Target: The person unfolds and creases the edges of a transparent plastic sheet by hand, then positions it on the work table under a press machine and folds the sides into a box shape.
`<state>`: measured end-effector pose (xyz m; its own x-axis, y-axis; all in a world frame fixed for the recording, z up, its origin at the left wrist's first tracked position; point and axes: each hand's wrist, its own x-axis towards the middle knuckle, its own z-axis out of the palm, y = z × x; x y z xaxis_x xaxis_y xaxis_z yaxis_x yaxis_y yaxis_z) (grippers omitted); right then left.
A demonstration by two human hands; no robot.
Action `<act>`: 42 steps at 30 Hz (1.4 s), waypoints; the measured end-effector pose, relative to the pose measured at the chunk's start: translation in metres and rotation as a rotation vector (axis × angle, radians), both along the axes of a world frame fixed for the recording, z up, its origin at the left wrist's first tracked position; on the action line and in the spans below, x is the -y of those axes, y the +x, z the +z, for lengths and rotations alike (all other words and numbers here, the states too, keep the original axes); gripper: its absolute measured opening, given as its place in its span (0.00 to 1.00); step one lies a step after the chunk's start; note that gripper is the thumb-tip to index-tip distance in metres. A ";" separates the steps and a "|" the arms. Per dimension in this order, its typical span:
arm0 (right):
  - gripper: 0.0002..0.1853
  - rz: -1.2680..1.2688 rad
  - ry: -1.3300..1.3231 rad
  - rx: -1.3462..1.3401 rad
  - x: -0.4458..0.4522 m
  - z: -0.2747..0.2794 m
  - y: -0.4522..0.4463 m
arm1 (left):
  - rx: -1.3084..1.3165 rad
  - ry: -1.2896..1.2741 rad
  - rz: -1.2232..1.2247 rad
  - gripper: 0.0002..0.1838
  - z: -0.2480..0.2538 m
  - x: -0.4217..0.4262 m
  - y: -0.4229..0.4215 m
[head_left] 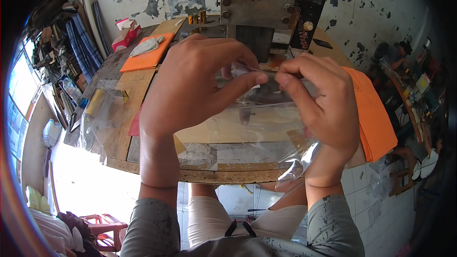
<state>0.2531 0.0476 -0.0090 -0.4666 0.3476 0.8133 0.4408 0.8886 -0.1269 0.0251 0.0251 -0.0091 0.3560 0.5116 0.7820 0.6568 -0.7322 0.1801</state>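
My left hand [197, 78] is raised over the front of the table, thumb and fingers pinched on the upper edge of a clear plastic sheet [259, 121]. Close beside it, my right hand [328, 97] pinches the same edge, its fingers curled. The sheet hangs below both hands toward the table's front edge, with a bright crumpled fold near my right wrist. Whether it is a single sheet or a bag, I cannot tell. Through it show a pale yellowish strip and the grey tabletop.
Orange sheets [373, 116] are stacked at the right; another orange stack [154, 50] bears a white cloth [147, 46]. Clear plastic [102, 119] lies at the left of the wooden table [223, 177]. Behind stands a bolted metal machine [259, 0]. A phone [322, 43] lies back right. Another person sits far right.
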 end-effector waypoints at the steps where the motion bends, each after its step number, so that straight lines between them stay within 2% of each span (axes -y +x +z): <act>1: 0.06 -0.004 0.007 -0.006 -0.002 0.000 -0.001 | 0.009 -0.011 -0.005 0.09 0.001 0.000 -0.002; 5: 0.06 -0.048 0.132 -0.008 -0.008 0.000 0.000 | -0.002 -0.028 -0.001 0.08 0.002 -0.003 -0.006; 13: 0.07 -0.127 -0.044 0.050 -0.004 0.009 0.029 | 0.040 -0.120 0.064 0.09 0.003 0.000 -0.008; 16: 0.06 -0.115 -0.170 -0.009 -0.006 0.011 0.037 | 0.039 -0.251 0.132 0.11 0.009 0.001 -0.016; 20: 0.08 -0.102 -0.204 -0.019 -0.008 0.013 0.046 | 0.062 -0.127 0.111 0.11 0.008 0.002 -0.025; 23: 0.13 0.054 -0.302 -0.068 -0.010 0.011 0.051 | 0.145 -0.105 0.073 0.11 0.003 -0.005 -0.034; 30: 0.40 0.195 -0.328 0.079 -0.006 0.017 0.064 | 0.220 -0.229 0.194 0.12 0.014 0.006 -0.054; 34: 0.45 0.199 -0.347 0.072 -0.010 0.012 0.061 | 0.278 -0.253 0.181 0.13 0.011 0.005 -0.065; 37: 0.41 0.179 -0.387 0.007 -0.005 0.014 0.052 | 0.287 -0.313 0.236 0.16 0.012 0.005 -0.068; 40: 0.36 0.204 -0.367 -0.139 -0.001 0.011 0.035 | 0.145 -0.162 0.270 0.19 0.010 0.001 -0.065; 42: 0.33 0.220 -0.334 -0.216 0.002 0.008 0.024 | 0.072 -0.036 0.182 0.23 0.014 0.007 -0.047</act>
<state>0.2771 0.0455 -0.0013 -0.3908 0.5188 0.7603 0.1782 0.8530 -0.4905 -0.0217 0.0182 0.0052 0.1990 0.5905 0.7821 0.7622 -0.5949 0.2552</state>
